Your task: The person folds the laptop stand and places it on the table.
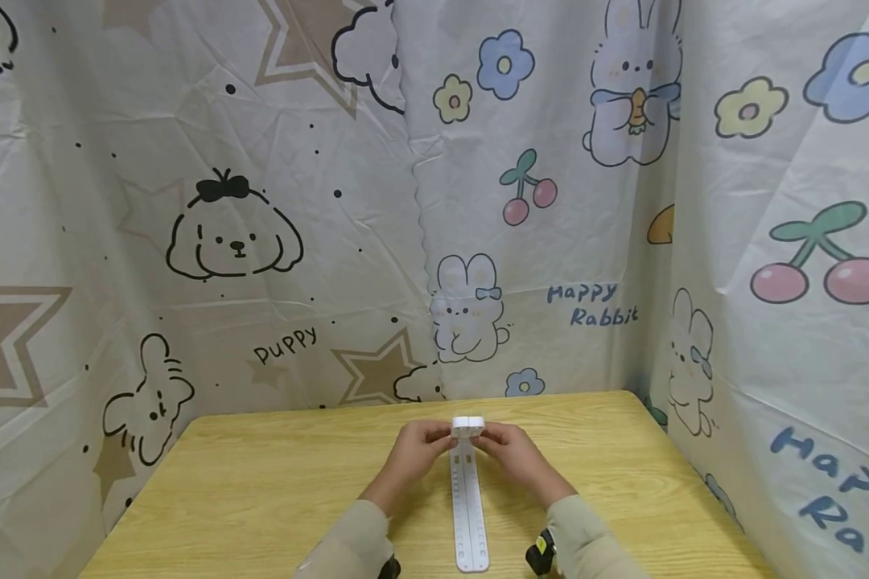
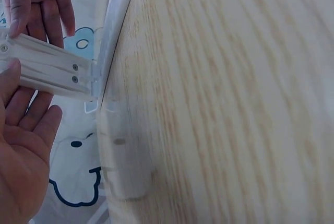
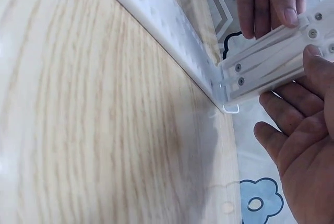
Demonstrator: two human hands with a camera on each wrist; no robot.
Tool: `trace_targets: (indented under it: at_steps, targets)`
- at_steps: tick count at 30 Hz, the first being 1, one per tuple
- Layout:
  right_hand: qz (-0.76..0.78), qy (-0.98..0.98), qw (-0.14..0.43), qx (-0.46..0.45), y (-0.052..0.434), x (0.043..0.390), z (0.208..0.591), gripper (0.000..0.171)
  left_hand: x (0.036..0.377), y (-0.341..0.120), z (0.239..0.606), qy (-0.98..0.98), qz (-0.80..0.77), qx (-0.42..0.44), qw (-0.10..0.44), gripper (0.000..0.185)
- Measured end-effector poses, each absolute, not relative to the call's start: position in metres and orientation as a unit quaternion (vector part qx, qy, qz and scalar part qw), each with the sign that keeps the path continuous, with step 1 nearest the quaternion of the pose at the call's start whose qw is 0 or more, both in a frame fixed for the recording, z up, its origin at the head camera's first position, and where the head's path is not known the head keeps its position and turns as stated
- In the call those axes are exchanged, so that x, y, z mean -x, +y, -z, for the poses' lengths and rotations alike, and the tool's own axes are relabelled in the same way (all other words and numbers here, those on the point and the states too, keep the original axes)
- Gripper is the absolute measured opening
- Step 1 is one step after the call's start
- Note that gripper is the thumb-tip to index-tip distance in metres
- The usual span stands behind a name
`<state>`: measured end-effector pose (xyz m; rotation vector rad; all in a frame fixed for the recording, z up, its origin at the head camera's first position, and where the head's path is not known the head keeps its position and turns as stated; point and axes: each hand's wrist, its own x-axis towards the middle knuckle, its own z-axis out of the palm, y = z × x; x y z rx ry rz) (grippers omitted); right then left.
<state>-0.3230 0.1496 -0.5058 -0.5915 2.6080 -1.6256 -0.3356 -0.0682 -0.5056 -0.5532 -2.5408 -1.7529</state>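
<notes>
A white folding stand (image 1: 469,515) of hinged plastic stands at the middle of the table. Its long notched bar lies flat, pointing toward me. At the far end a shorter section (image 1: 467,425) rises from the hinge; screws dot its face in both wrist views. My left hand (image 1: 418,449) pinches one edge of this raised section (image 2: 47,70) between thumb and fingers. On the opposite edge my right hand (image 1: 512,452) does the same. In the right wrist view, the right thumb rests on the section's face (image 3: 276,54), with the other fingers spread beneath it.
A wood-grain table (image 1: 275,498) carries the stand. Beyond its far edge hangs a printed cloth (image 1: 362,281) with puppies, rabbits and flowers, which also closes in both sides. A black device with a yellow mark (image 1: 541,552) sits at my right wrist.
</notes>
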Motion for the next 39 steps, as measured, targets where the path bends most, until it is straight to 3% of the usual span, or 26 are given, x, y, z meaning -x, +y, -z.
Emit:
trace_targets:
  at_steps: [5,17,32,39]
  targets:
    - [0.507,0.835,0.026,0.212,0.155,0.323,0.504,0.024,0.334,-0.072,0.509,-0.813,0.552,0.184,-0.018,0.024]
    - [0.484,0.84,0.086,0.229,0.164,0.323,0.505,0.038,0.33,-0.084,0.512,-0.816,0.53,0.22,-0.072,0.034]
    - [0.45,0.854,0.095,0.244,0.171,0.319,0.517,0.043,0.326,-0.091,0.513,-0.829,0.485,0.252,-0.123,0.038]
    - [0.442,0.854,0.087,0.262,0.17,0.318,0.517,0.041,0.327,-0.09,0.517,-0.844,0.455,0.263,-0.108,0.038]
